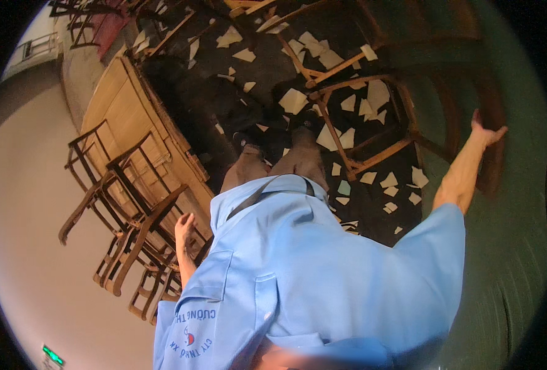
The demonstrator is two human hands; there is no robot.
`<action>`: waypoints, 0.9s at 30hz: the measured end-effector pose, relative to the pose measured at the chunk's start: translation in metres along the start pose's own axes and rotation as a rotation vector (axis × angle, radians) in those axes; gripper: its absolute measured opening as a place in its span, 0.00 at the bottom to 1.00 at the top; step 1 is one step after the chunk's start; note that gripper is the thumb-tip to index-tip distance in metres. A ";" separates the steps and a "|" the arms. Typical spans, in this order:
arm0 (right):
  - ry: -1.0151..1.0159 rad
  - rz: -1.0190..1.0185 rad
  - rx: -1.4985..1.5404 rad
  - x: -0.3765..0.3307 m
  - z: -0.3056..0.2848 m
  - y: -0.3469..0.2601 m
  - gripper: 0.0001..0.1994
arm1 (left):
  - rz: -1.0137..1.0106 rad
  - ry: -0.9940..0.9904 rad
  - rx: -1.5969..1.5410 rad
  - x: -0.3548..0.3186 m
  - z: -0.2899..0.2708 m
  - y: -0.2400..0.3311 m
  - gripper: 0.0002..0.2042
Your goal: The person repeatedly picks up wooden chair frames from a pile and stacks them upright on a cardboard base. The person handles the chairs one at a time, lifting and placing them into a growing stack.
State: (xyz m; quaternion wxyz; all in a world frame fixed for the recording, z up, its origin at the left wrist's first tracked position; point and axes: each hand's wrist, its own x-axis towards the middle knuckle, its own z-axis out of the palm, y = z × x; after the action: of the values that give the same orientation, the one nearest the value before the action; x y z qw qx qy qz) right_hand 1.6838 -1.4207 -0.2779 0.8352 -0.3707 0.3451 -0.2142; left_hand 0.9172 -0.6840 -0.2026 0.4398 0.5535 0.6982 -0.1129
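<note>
While your light blue shirt fills the lower middle, your brown trousers and dark shoes run away from it toward the upper part of the view. Your left hand hangs beside your hip, near the stacked brown chairs; its grip is loosely curled, and you cannot tell from here whether the fingertips meet.

Out to the other side, your right hand is at the dark back of a wooden chair. Its thumb and fingers are spread apart over the back rail; whether that grip clamps the rail, you cannot tell. This chair lies ahead of you and to your right, its open seat frame showing the floor through it; how far it tips is unclear.

Around and beyond the frame, pale flat scraps are scattered over the dark floor. To your left, behind the stack, is a large tan wooden panel with a rounded edge, and past them a pale wall bearing a lit green sign. More dark chairs show at the far upper left, next to something red.
</note>
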 end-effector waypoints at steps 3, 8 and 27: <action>-0.030 -0.062 0.058 0.000 0.015 0.004 0.44 | -0.101 -0.131 0.021 -0.005 0.004 -0.020 0.27; 0.079 -0.140 0.009 -0.035 0.036 0.010 0.42 | -0.132 -0.155 0.097 0.000 -0.003 -0.022 0.28; 0.004 -0.316 0.058 -0.437 -0.026 -0.008 0.39 | 0.785 -0.519 0.434 0.105 0.034 0.177 0.24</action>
State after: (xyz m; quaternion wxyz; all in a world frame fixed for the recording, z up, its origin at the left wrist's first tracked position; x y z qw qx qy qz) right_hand 1.3714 -1.1696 -0.1020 0.8007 -0.3957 0.2778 -0.3537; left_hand 1.0884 -0.5711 -0.2419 0.4828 0.8060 0.2665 -0.2151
